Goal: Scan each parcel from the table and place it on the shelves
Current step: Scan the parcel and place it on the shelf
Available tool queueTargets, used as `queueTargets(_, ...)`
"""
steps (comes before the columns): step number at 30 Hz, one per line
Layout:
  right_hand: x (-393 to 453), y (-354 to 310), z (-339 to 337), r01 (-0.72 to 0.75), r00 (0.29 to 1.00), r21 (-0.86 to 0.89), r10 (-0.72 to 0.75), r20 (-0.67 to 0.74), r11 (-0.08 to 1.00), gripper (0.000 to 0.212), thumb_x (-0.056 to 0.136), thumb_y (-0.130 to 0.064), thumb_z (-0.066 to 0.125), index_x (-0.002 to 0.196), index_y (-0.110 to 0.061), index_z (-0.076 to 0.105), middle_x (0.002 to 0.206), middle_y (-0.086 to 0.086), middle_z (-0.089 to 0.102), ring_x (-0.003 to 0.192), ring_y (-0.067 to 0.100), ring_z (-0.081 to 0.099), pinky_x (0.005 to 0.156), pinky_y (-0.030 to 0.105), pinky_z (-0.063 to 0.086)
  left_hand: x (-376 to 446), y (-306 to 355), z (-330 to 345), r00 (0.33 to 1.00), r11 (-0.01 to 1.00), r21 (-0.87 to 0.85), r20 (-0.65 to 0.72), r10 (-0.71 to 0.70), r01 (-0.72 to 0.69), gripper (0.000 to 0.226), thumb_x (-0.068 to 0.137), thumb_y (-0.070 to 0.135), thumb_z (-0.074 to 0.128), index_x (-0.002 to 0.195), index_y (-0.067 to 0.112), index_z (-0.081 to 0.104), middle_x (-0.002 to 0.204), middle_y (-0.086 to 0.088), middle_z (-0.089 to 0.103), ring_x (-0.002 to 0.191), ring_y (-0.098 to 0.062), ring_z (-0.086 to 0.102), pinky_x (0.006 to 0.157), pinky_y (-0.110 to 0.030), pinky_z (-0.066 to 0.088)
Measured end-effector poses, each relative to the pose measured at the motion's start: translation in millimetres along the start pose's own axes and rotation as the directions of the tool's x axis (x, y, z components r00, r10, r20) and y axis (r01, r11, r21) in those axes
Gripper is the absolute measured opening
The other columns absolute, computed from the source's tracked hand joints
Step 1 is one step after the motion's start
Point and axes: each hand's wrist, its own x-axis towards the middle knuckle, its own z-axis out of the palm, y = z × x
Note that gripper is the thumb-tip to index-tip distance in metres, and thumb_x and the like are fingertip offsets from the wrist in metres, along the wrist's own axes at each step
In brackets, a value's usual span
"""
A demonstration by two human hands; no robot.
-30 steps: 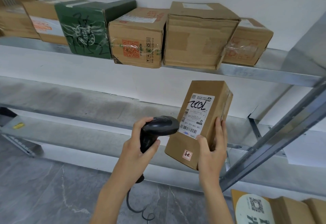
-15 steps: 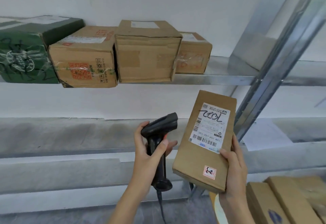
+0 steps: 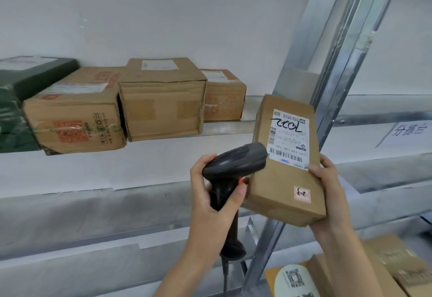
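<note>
Brown parcel at centre right of frame, held off shelf, label facing viewer. Long axis near upright, top tilted slightly left toward upper shelf. Gripped at lower right corner by right hand, fingers curled round edge. Black scanner just left of parcel, nose touching or nearly touching barcode, handle gripped by left hand. Row of boxes on upper shelf, upper left of parcel; bare stretch beside them, likely landing spot. Right hand nearer.
</note>
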Motion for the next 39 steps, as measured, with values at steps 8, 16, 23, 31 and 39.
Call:
queueTargets(8, 25, -29, -3, 0.146, 0.896, -0.267, -0.012, 0.444, 0.953, 0.114, 0.059, -0.064, 0.087, 0.155, -0.033, 0.034, 0.143, -0.003, 0.060, 0.125, 0.018, 0.062, 0.090, 0.033, 0.058, 33, 14, 12, 0.996, 0.996, -0.042, 0.013, 0.083, -0.083, 0.061, 0.090, 0.011, 0.071, 0.123, 0.056, 0.046, 0.120, 0.023, 0.063, 0.113, -0.013, 0.066, 0.096, -0.022, 0.051)
queueTargets(16, 59, -21, 8, 0.315, 0.948, -0.380, -0.269, 0.171, 0.870, 0.072, 0.073, -0.051, 0.081, 0.138, -0.033, 0.055, 0.130, -0.011, 0.067, 0.119, 0.009, 0.063, 0.093, 0.031, 0.054, 72, 20, 30, 0.989, 0.994, 0.021, 0.097, 0.109, -0.112, 0.059, 0.094, 0.005, 0.070, 0.133, 0.037, 0.040, 0.112, 0.033, 0.061, 0.107, 0.001, 0.064, 0.089, -0.015, 0.049)
queueTargets(23, 104, 1, 47, 0.467, 0.759, -0.786, -0.640, 0.121, 0.405, 0.078, 0.105, -0.040, 0.047, 0.161, -0.015, 0.000, 0.170, 0.007, -0.001, 0.157, 0.021, 0.000, 0.127, 0.043, 0.003, 98, 36, 20, 0.979, 0.979, 0.019, -0.034, 0.203, -0.203, 0.058, 0.093, 0.005, 0.072, 0.133, 0.036, 0.042, 0.137, -0.001, 0.052, 0.126, -0.019, 0.058, 0.107, -0.038, 0.048)
queueTargets(31, 134, 20, 68, 0.428, 0.774, -0.863, -0.602, 0.196, 0.269, 0.078, 0.103, -0.050, 0.034, 0.160, -0.013, -0.004, 0.167, 0.017, -0.015, 0.156, 0.033, -0.007, 0.125, 0.055, 0.002, 87, 41, -7, 0.973, 0.975, 0.067, -0.080, 0.216, -0.211, 0.059, 0.093, 0.005, 0.071, 0.133, 0.037, 0.042, 0.138, 0.004, 0.052, 0.128, -0.020, 0.057, 0.112, -0.045, 0.045)
queueTargets(39, 123, 14, 47, 0.440, 0.759, -0.855, -0.623, 0.190, 0.276, 0.078, 0.105, -0.048, 0.040, 0.161, -0.012, -0.001, 0.169, 0.013, -0.011, 0.156, 0.025, -0.011, 0.127, 0.048, -0.003, 80, 24, -8, 0.986, 0.988, 0.068, -0.074, 0.147, -0.142, 0.059, 0.090, 0.016, 0.074, 0.134, 0.037, 0.041, 0.139, -0.002, 0.052, 0.125, -0.031, 0.060, 0.108, -0.054, 0.046)
